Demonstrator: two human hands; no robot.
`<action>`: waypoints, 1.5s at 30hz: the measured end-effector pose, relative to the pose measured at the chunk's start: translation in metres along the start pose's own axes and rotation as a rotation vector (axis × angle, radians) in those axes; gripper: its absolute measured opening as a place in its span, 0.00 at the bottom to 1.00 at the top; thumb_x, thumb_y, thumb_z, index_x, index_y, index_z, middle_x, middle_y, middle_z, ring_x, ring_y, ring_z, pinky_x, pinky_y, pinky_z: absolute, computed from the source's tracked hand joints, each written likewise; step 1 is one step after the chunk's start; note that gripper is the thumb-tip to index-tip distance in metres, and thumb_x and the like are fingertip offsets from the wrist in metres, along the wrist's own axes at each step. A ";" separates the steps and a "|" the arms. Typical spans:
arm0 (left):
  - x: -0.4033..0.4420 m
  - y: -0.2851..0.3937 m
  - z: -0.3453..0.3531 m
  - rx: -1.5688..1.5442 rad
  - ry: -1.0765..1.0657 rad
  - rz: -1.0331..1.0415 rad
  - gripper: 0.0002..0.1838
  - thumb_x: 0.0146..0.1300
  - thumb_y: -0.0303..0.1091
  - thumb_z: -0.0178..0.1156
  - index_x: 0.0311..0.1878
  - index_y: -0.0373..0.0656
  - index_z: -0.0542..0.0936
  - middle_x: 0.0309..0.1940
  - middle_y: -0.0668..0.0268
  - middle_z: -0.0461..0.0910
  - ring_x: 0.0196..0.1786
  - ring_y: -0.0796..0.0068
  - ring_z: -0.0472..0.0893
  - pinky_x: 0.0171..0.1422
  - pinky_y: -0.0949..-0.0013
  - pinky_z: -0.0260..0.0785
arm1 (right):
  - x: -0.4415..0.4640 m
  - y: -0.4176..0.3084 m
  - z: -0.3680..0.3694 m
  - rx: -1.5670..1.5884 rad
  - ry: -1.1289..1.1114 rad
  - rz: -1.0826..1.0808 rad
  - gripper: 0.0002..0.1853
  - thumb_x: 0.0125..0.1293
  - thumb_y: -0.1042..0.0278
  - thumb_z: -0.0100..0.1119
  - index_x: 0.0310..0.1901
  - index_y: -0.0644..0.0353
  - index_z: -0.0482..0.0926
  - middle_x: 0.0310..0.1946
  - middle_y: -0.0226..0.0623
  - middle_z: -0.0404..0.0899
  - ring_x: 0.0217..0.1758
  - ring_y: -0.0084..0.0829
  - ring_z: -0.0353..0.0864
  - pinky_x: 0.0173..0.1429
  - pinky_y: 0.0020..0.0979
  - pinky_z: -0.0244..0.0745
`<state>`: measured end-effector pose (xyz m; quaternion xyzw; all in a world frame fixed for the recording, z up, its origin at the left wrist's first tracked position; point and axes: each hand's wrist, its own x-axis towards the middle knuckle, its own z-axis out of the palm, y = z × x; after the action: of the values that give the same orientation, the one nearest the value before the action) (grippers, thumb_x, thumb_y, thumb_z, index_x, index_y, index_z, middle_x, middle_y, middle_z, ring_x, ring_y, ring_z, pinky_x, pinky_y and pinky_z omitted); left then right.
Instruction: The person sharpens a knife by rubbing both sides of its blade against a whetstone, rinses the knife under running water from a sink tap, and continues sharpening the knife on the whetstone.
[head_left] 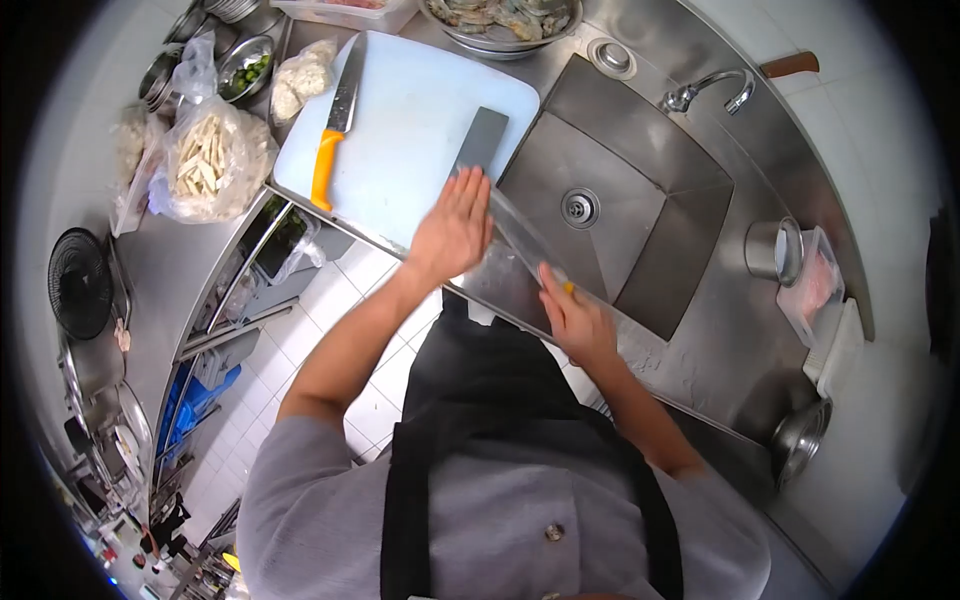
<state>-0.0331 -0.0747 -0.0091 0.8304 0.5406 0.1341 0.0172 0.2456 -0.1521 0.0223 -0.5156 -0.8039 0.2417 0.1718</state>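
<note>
A grey sharpening stone (484,137) lies on the right part of the white cutting board (400,110). My left hand (455,228) lies flat over the stone's near end, fingers stretched out and close together. In my right hand (582,322) is a knife, mostly covered by the fingers; a bit of yellow shows at its handle. The knife's long blade (525,238), smeared by motion, runs up and left toward my left fingertips. Whether those fingertips press on the blade I cannot tell. A second knife (338,120) with a yellow handle rests on the board's left side.
Right of the board is a steel sink (600,160) with a faucet (705,90). A bowl of shrimp (500,20) stands behind the board. Bags of cut food (205,160) and a bowl of green pieces (245,70) are at left. A metal pot (770,250) stands at right.
</note>
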 end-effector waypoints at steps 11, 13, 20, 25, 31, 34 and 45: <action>0.015 -0.020 -0.008 -0.094 0.005 0.034 0.31 0.80 0.38 0.51 0.75 0.21 0.70 0.78 0.34 0.69 0.82 0.39 0.68 0.88 0.48 0.56 | 0.030 -0.017 0.004 -0.131 -0.065 0.154 0.26 0.81 0.53 0.61 0.78 0.34 0.75 0.34 0.56 0.86 0.36 0.60 0.88 0.39 0.55 0.83; 0.009 -0.014 -0.008 -0.164 -0.013 0.055 0.30 0.79 0.36 0.53 0.75 0.21 0.70 0.78 0.34 0.69 0.81 0.38 0.68 0.88 0.48 0.57 | -0.009 -0.019 0.008 -0.022 0.042 0.100 0.27 0.80 0.53 0.61 0.78 0.34 0.75 0.33 0.54 0.85 0.35 0.60 0.87 0.38 0.54 0.82; 0.056 -0.046 -0.004 -0.129 -0.002 0.080 0.31 0.78 0.37 0.56 0.75 0.21 0.71 0.76 0.34 0.72 0.82 0.39 0.69 0.88 0.48 0.57 | 0.053 -0.018 -0.001 -0.110 -0.012 0.194 0.27 0.80 0.53 0.62 0.78 0.35 0.75 0.35 0.55 0.87 0.36 0.56 0.89 0.40 0.52 0.84; 0.027 -0.018 -0.011 -0.185 -0.021 0.103 0.30 0.78 0.34 0.54 0.73 0.19 0.72 0.76 0.31 0.70 0.80 0.35 0.70 0.88 0.47 0.58 | 0.008 -0.020 -0.002 -0.076 -0.005 0.179 0.26 0.82 0.53 0.59 0.78 0.36 0.75 0.33 0.55 0.85 0.34 0.61 0.87 0.39 0.56 0.82; 0.033 -0.023 -0.011 -0.100 0.006 0.106 0.30 0.78 0.35 0.54 0.74 0.19 0.70 0.75 0.31 0.70 0.80 0.35 0.69 0.87 0.46 0.59 | 0.014 -0.015 -0.001 -0.069 -0.021 0.178 0.26 0.81 0.50 0.58 0.78 0.33 0.74 0.34 0.56 0.86 0.36 0.60 0.89 0.38 0.57 0.82; 0.000 -0.008 -0.017 -0.153 -0.039 0.086 0.31 0.78 0.35 0.55 0.74 0.19 0.71 0.75 0.31 0.70 0.80 0.35 0.69 0.87 0.46 0.59 | 0.011 -0.009 0.008 -0.025 -0.006 0.123 0.25 0.82 0.50 0.58 0.77 0.32 0.75 0.33 0.57 0.86 0.36 0.62 0.88 0.37 0.59 0.81; 0.002 -0.062 -0.023 0.026 -0.003 -0.053 0.30 0.78 0.37 0.53 0.75 0.23 0.72 0.77 0.37 0.71 0.81 0.42 0.71 0.87 0.49 0.60 | 0.070 -0.023 0.021 0.010 -0.088 0.033 0.25 0.82 0.51 0.58 0.78 0.33 0.74 0.31 0.58 0.85 0.35 0.64 0.87 0.39 0.60 0.81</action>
<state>-0.0935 -0.0499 0.0031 0.8162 0.5639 0.1254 0.0109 0.1890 -0.1004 0.0202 -0.5167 -0.8008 0.2710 0.1349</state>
